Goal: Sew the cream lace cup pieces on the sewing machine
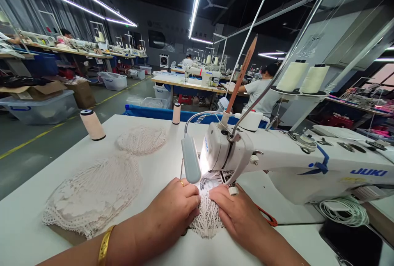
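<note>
A piece of cream lace (pixel 207 216) lies under the head of a white sewing machine (pixel 289 151), lit by its small lamp (pixel 191 159). My left hand (pixel 174 206) grips the lace's left edge, its fingers curled and pressed together. On the other side, my right hand (pixel 235 208) rests on the lace with fingers stretched flat along its right edge. The needle area is partly hidden behind the lamp and machine head. Beside my right hand lies an orange-handled tool (pixel 267 216), partly covered by the hand.
Left on the table are a large lace stack (pixel 95 192) and a smaller lace pile (pixel 141 139). Thread cones (pixel 92 125) stand near the back edge. Coiled pale cable (pixel 343 212) and a black flat object (pixel 351 237) lie right. A person (pixel 261 91) sits beyond the machine.
</note>
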A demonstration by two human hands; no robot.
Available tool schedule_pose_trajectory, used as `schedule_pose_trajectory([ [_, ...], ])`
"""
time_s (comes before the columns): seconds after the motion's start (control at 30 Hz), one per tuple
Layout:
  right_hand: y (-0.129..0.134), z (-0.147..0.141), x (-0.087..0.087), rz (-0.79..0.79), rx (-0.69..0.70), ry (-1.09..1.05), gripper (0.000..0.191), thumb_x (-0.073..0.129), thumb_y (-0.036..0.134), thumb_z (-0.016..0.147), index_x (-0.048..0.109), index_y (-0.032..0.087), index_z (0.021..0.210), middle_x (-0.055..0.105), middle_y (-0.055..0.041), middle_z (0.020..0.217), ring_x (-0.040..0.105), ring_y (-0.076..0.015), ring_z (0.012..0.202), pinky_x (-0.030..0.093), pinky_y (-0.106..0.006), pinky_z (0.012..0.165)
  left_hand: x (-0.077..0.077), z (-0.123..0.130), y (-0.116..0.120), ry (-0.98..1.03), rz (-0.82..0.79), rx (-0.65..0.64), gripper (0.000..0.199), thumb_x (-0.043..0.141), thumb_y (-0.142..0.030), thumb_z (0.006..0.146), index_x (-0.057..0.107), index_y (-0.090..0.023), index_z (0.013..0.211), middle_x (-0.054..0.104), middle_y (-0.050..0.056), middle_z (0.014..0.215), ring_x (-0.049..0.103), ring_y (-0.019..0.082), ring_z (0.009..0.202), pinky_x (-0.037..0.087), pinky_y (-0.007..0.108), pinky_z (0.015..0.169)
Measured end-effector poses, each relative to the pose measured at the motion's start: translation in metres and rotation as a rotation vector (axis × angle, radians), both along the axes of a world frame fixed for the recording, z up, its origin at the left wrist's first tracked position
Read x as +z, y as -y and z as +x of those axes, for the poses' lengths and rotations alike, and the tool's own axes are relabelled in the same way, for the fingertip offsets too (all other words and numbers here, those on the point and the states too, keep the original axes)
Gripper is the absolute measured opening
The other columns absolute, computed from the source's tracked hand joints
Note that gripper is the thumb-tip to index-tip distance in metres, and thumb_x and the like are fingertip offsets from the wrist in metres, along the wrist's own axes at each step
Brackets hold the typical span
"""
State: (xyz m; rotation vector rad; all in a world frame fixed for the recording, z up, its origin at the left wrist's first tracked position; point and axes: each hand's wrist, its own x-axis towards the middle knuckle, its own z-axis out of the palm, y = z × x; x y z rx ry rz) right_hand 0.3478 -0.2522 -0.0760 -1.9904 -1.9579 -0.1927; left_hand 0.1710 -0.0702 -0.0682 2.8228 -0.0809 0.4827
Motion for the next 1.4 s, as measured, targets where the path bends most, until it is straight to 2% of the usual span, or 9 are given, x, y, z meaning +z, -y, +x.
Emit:
schedule_pose_trajectory([
  [0.1,-0.001,0.001,0.000,0.004,-0.016,0.004,0.045,0.052,-0.003,0.090,0.066,0.027,0.120,0.073,-0.0041,0.100,0.066,-0.0254,0.088,0.052,-0.034,0.076,0.002,0.001,-0.001,-0.002,0.012,0.018,0.014,0.060,-0.013,0.101,0.070,-0.019,0.095,0.075,0.005,0.101,0.067,0.025,0.090,0.045,0.037,0.071],
  [0.2,0.000,0.000,0.003,0.056,0.033,-0.013,0.048,0.051,-0.004,0.089,0.067,0.027,0.123,0.077,-0.0050,0.110,0.068,-0.0256,0.096,0.054,-0.036,0.082,0.008,-0.002,0.001,0.039,0.006,-0.021,0.018,0.058,-0.010,0.101,0.068,-0.019,0.090,0.074,0.005,0.101,0.065,0.023,0.088,0.044,0.036,0.073],
  [0.33,0.007,-0.008,0.012,0.085,0.198,-0.079,0.039,0.052,0.001,0.096,0.068,0.026,0.121,0.077,-0.0043,0.115,0.066,-0.0242,0.099,0.054,-0.038,0.088,0.014,-0.011,0.009,0.120,-0.064,-0.181,0.022,0.060,-0.004,0.096,0.063,-0.021,0.081,0.074,-0.001,0.092,0.061,0.018,0.081,0.043,0.035,0.078],
  [0.4,0.010,-0.012,0.017,0.036,0.268,-0.102,0.031,0.051,0.004,0.101,0.067,0.025,0.117,0.076,-0.0038,0.108,0.064,-0.0234,0.097,0.053,-0.037,0.085,0.014,-0.015,0.012,0.129,-0.080,-0.203,0.024,0.062,-0.004,0.093,0.058,-0.020,0.076,0.072,-0.003,0.086,0.058,0.016,0.077,0.042,0.035,0.078],
  [0.5,0.012,-0.014,0.021,0.002,0.296,-0.122,0.025,0.050,0.006,0.105,0.066,0.024,0.112,0.074,-0.0036,0.103,0.063,-0.0231,0.096,0.052,-0.037,0.082,0.011,-0.016,0.014,0.113,-0.079,-0.189,0.028,0.065,-0.005,0.091,0.053,-0.019,0.071,0.071,-0.004,0.084,0.056,0.016,0.075,0.040,0.036,0.076],
  [0.77,0.009,-0.010,0.009,0.060,0.249,-0.108,0.034,0.051,0.001,0.097,0.066,0.024,0.117,0.074,-0.0052,0.106,0.064,-0.0248,0.095,0.051,-0.037,0.081,0.008,-0.008,0.007,0.175,-0.020,-0.168,0.020,0.065,-0.006,0.093,0.064,-0.021,0.079,0.075,-0.003,0.086,0.060,0.017,0.074,0.038,0.038,0.076],
  [0.97,0.002,-0.009,0.001,0.119,0.184,-0.083,0.039,0.051,-0.003,0.092,0.067,0.023,0.115,0.076,-0.0048,0.107,0.066,-0.0240,0.092,0.051,-0.036,0.077,0.005,-0.004,0.002,0.120,0.040,-0.122,0.022,0.064,-0.007,0.093,0.064,-0.020,0.076,0.075,0.000,0.084,0.061,0.018,0.074,0.035,0.038,0.070],
  [1.17,-0.004,-0.008,-0.005,0.104,0.112,-0.075,0.044,0.051,-0.004,0.088,0.069,0.022,0.118,0.077,-0.0075,0.114,0.067,-0.0264,0.097,0.055,-0.038,0.077,0.003,0.000,-0.006,0.077,0.057,-0.091,0.018,0.067,-0.009,0.092,0.070,-0.020,0.078,0.079,0.002,0.095,0.066,0.021,0.083,0.040,0.039,0.077],
  [1.4,-0.009,-0.005,-0.010,0.066,0.003,-0.057,0.053,0.048,-0.002,0.088,0.070,0.023,0.129,0.077,-0.0086,0.128,0.070,-0.0283,0.102,0.062,-0.042,0.083,0.007,0.009,-0.012,0.099,0.130,-0.028,0.025,0.065,-0.008,0.098,0.069,-0.019,0.076,0.076,0.003,0.091,0.067,0.023,0.083,0.043,0.039,0.077],
])
